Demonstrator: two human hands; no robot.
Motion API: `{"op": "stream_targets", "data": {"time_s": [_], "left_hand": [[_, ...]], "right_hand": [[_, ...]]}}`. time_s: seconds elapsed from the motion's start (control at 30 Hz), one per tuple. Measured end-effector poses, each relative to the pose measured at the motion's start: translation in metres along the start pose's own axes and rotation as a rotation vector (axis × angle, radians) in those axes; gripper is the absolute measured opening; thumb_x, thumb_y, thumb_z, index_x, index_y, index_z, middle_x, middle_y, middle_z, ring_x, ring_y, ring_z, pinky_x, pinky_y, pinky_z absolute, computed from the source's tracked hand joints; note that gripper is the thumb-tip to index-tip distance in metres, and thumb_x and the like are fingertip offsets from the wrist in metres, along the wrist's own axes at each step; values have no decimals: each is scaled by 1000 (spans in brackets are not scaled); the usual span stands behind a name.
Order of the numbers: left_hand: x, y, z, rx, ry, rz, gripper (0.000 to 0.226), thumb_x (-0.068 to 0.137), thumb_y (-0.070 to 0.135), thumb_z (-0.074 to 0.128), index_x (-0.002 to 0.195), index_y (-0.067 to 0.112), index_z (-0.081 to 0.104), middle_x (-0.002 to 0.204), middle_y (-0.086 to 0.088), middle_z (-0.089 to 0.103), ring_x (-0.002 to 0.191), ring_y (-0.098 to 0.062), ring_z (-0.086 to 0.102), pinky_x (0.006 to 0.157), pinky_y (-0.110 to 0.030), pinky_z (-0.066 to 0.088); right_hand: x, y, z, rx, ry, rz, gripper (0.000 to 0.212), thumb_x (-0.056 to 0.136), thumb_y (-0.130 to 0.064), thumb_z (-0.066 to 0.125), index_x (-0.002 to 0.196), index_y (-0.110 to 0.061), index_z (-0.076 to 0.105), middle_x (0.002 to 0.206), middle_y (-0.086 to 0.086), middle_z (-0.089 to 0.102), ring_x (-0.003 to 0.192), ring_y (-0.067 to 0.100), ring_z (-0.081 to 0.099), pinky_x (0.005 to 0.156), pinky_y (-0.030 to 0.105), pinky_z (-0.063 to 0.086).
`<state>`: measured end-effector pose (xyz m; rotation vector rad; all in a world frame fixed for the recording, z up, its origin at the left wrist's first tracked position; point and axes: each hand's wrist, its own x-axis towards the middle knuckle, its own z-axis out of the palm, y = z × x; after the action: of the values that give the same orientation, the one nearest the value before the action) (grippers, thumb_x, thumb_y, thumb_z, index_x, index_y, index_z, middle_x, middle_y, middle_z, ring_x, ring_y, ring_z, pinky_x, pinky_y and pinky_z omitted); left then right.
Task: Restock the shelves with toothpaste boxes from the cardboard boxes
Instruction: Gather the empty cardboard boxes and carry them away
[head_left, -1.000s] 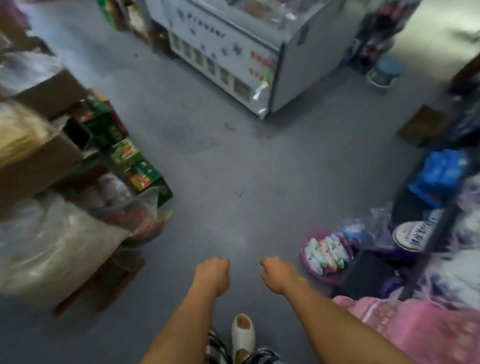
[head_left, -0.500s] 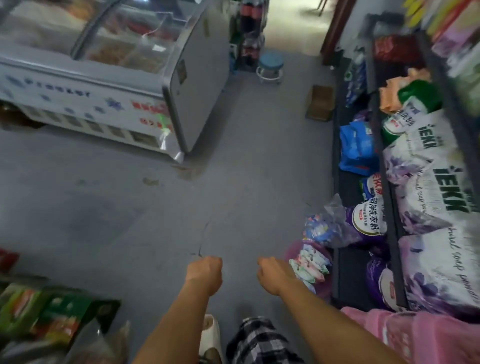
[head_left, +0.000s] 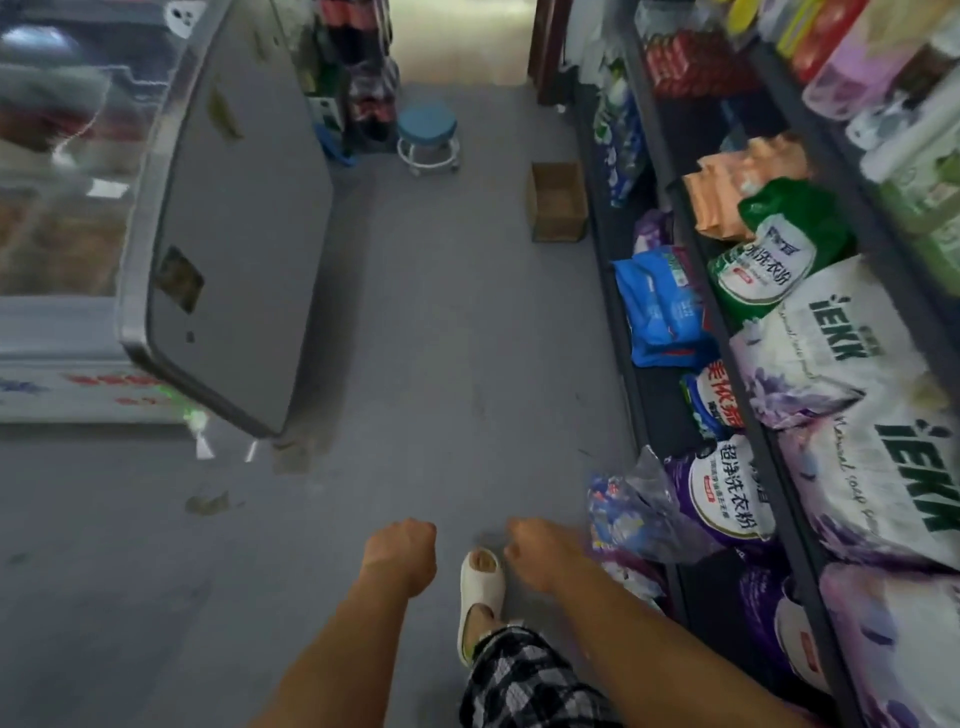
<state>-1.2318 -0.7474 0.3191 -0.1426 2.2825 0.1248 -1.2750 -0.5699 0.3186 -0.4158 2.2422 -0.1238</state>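
Cardboard box, small, brown, open-topped sits on the grey floor at 1 o'clock, against the dark metal shelves. Left hand and right hand are fisted, holding nothing.

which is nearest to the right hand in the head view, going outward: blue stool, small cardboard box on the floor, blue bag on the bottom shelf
From the right hand:
1. Blue bag, bottom shelf, to the right.
2. Cardboard box, on the floor beside the shelf.
3. Blue stool, far end of the aisle.
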Motion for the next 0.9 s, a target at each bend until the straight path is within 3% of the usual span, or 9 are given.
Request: {"op": "stream_targets", "data": {"time_s": [0.2,0.37,0.53,0.9], "left_hand": [[107,-8,-135,4,-10,28,30,100,20,36,121,11,55,128,-12,57,117,-31,56,94,-38,46],[205,-14,-243,48,-10,71,35,99,23,42,132,16,51,137,-9,52,126,-30,50,101,-40,43],[318,-31,-364,85,-4,135,33,99,24,38,128,16,53,136,-9,53,124,-30,52,99,-39,43],[534,-23,-637,262,31,239,31,101,21,35,123,11,54,132,-12,54,121,-32,54,97,-41,45]], "right_hand": [[103,20,-125,35,26,54,31,97,-19,43,123,-9,56,126,15,60,116,34,58,95,37,46],[196,25,-220,56,32,78,34,99,-25,42,124,-6,55,126,19,60,117,36,56,95,40,45],[297,29,-332,123,65,136,40,102,-27,39,135,-7,49,137,18,51,127,33,49,103,39,40],[487,58,-575,306,142,250,30,100,-23,40,122,-7,54,125,18,59,112,36,58,90,40,46]]}}
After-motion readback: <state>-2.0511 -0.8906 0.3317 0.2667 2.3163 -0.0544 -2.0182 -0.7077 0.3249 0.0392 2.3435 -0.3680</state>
